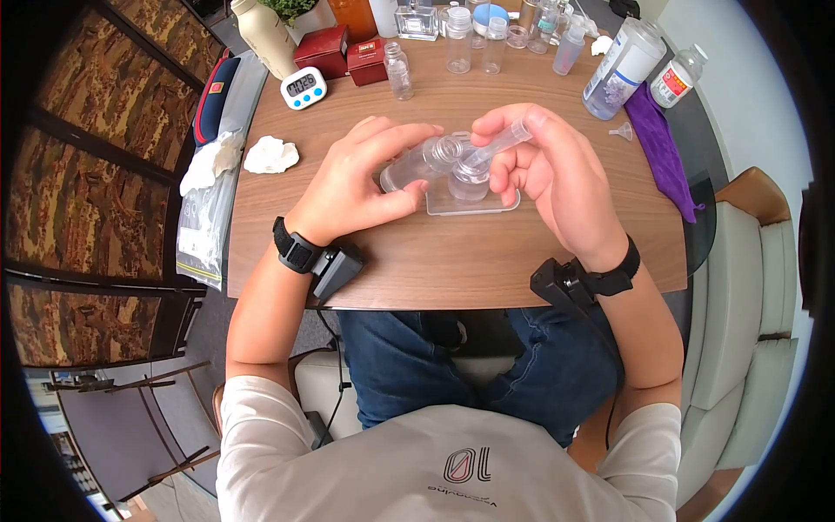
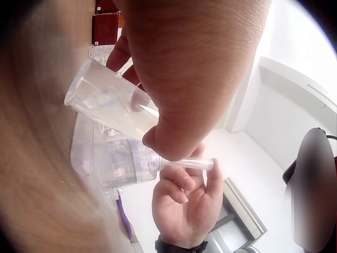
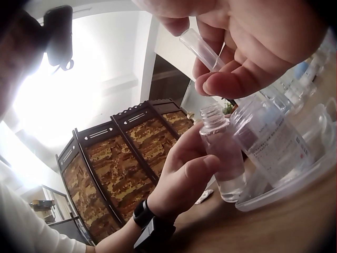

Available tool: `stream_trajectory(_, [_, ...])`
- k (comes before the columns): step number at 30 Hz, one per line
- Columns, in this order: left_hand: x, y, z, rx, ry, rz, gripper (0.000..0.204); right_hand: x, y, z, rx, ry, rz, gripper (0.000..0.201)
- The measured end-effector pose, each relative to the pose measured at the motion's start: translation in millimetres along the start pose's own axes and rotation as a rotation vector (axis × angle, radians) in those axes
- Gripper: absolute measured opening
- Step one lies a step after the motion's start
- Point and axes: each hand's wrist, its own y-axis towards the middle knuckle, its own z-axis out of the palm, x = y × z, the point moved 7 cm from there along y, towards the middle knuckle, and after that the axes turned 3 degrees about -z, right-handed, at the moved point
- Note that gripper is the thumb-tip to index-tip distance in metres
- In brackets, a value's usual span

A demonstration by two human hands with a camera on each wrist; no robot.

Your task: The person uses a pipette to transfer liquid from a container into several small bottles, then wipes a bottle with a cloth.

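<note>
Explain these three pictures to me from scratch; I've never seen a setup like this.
There is no machine here: a person works with two bare hands. The head picture comes from a camera worn on the head, looking down. The other two come from cameras strapped to the wrists, one on each.

The left hand grips a clear, open-necked bottle, tilted in the head view. The right hand pinches a slim, clear tube over a wider clear container, which stands on a shallow clear tray.

Around them on the wooden table are a white timer, dark red boxes, a purple cloth, a small funnel and more bottles.
</note>
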Motion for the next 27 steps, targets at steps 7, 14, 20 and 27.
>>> stream_trajectory(7, [0, 1, 0, 0.002, 0.002, -0.002, 0.052, 4, -1, -2, -0.02, -0.033, 0.004, 0.038])
stream_trajectory(14, [0, 0, -1, -0.001, 0.005, 0.001, 0.053, 46, -10, -27, -0.134, 0.054, -0.224, 0.046])
stream_trajectory(20, [-1, 0, 0, 0.007, 0.007, 0.005, 0.053, 60, -15, -39, -0.1, 0.254, -0.392, 0.051])
stream_trajectory(27, [-1, 1, 1, 0.012, -0.004, -0.018, 0.052, 44, -9, -31, -0.032, 0.352, -0.341, 0.053])
